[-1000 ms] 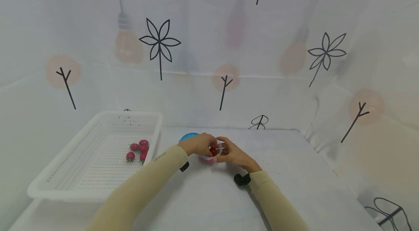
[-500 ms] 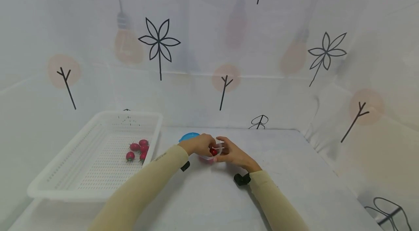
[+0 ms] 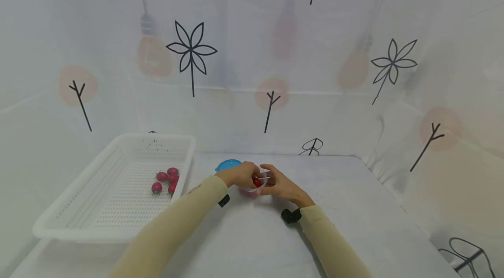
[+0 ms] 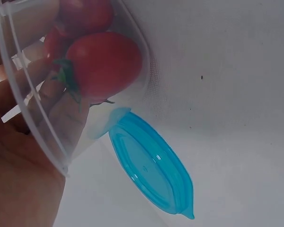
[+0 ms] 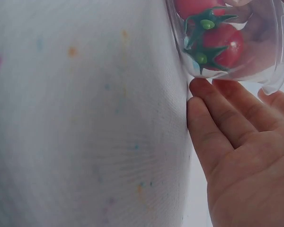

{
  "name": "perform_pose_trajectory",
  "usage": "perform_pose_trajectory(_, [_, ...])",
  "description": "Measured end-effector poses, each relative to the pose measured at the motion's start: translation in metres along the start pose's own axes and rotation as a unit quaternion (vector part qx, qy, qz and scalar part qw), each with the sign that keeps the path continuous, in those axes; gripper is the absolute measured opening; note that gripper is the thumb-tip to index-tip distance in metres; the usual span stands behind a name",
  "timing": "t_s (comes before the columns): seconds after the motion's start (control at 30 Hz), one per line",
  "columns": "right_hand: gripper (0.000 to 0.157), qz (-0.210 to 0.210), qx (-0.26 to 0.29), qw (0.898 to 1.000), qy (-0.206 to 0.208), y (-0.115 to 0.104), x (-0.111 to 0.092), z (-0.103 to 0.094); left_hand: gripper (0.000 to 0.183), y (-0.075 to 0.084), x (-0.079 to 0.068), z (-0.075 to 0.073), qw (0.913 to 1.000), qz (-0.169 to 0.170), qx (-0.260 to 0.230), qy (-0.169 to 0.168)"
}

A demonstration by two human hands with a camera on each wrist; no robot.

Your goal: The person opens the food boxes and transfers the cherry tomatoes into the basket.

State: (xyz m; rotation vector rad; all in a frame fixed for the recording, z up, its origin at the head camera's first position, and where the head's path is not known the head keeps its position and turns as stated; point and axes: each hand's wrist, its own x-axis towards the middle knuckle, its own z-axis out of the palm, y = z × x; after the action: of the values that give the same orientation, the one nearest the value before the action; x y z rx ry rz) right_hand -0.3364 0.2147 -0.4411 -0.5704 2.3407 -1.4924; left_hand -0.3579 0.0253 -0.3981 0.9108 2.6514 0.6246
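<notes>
In the head view my left hand (image 3: 242, 174) reaches over a small clear plastic container (image 4: 99, 124) and holds a red cherry tomato (image 3: 257, 182) at its opening. My right hand (image 3: 282, 187) steadies the container from the right, with its thumb in front and its fingers behind. In the right wrist view several of its fingertips (image 5: 201, 87) touch the container's side. Cherry tomatoes (image 5: 223, 46) with green stems lie inside, against the clear wall. Through that wall, the left wrist view shows the fingers of my left hand (image 4: 19, 165). My hands partly hide the container in the head view.
A blue plastic lid (image 3: 228, 164) lies on the white tabletop (image 3: 338, 225) just behind the container. To the left stands a large white perforated basket (image 3: 114, 190) with several cherry tomatoes (image 3: 162, 177) near its right wall. A patterned cloth (image 3: 236, 50) hangs behind the table.
My left hand has shifted very slightly to the right and down, and the cherry tomato in it has tilted a little. My right hand and the container stay in place.
</notes>
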Motion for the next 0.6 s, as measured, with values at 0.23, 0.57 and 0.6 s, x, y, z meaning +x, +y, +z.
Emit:
perform_pose_trajectory(0.23, [0.093,-0.006,-0.002,1.000,0.004,0.0057,0.0025,0.0002,0.025,-0.0006,-0.0012,-0.0003,0.9996,-0.013,-0.024,0.002])
perform_pose_trajectory(0.57, [0.089,-0.008,0.001,1.000,0.004,0.0050,0.0016,0.0015,0.020,-0.0001,-0.0018,-0.0006,0.9988,0.000,-0.048,0.008])
perform_pose_trajectory(0.6, [0.089,-0.007,0.000,1.000,0.005,0.0052,0.0017,0.0015,0.020,-0.0003,-0.0019,-0.0005,0.9986,0.002,-0.052,0.009])
